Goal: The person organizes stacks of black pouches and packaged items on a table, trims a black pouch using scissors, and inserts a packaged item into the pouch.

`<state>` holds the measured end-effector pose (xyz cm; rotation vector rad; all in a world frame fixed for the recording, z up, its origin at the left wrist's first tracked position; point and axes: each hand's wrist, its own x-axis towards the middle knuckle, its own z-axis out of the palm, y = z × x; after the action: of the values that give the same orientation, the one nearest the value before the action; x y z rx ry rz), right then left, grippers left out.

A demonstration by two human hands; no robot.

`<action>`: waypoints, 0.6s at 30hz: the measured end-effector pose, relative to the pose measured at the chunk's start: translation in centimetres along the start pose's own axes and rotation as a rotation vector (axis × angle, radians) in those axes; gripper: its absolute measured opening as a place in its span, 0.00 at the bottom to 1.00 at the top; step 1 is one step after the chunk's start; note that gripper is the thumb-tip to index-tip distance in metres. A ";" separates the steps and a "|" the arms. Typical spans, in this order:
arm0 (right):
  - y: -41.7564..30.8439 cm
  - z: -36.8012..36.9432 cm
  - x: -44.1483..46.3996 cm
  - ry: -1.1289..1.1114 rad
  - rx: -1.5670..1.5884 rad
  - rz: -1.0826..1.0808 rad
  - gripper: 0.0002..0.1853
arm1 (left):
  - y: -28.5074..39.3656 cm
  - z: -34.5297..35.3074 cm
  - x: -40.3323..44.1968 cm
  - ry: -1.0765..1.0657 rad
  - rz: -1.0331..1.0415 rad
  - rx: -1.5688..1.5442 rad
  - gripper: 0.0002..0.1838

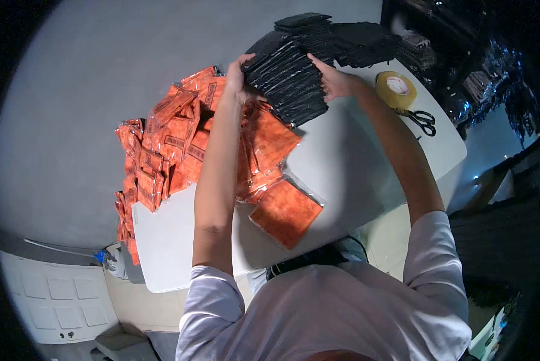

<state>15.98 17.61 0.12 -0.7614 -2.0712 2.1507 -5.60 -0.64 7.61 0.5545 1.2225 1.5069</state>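
A thick stack of black, flat, folded packets [287, 81] lies fanned between my two hands at the far side of the table. My left hand [239, 79] presses against the stack's left side, thumb on top. On the opposite side my right hand [335, 79] grips the edge with its thumb pointing up. More black packets [360, 45] lie in overlapping rows just behind. Orange packets in clear plastic [183, 132] form a heap left of my left arm and beneath it. One orange packet [287, 213] lies flat nearer my body.
A roll of clear tape [396, 89] and black-handled scissors [423, 122] lie at the right of the white table [366, 180]. Dark shelving with stacked items [417, 51] stands beyond the right edge. Some orange packets reach the table's left edge.
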 end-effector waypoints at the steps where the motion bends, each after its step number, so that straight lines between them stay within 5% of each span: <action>1: 0.2 0.9 -1.5 0.002 0.006 0.000 0.64 | 0.1 0.4 -0.8 0.011 0.020 0.006 0.27; 3: -0.8 3.4 -5.0 0.336 -0.377 0.002 0.62 | 0.2 0.2 -0.7 0.023 0.041 0.012 0.27; 10: -1.6 6.6 -4.7 0.308 0.126 -0.082 0.60 | 0.3 -0.3 -0.1 0.012 0.030 0.062 0.25; 12: -1.9 7.0 -4.9 0.260 0.044 -0.260 0.58 | 0.3 -1.4 0.6 -0.079 0.004 0.031 0.26; 14: -2.0 6.1 -3.1 0.174 0.124 -0.076 0.55 | 0.2 -1.9 0.6 -0.083 -0.013 -0.008 0.26; 18: -2.3 6.9 -3.5 0.264 0.069 -0.097 0.56 | 0.1 -2.1 0.3 -0.086 -0.019 -0.049 0.26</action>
<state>15.68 10.12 3.19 -0.8651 -1.8538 1.9407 -7.50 -1.23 6.89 0.5677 1.1187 1.4784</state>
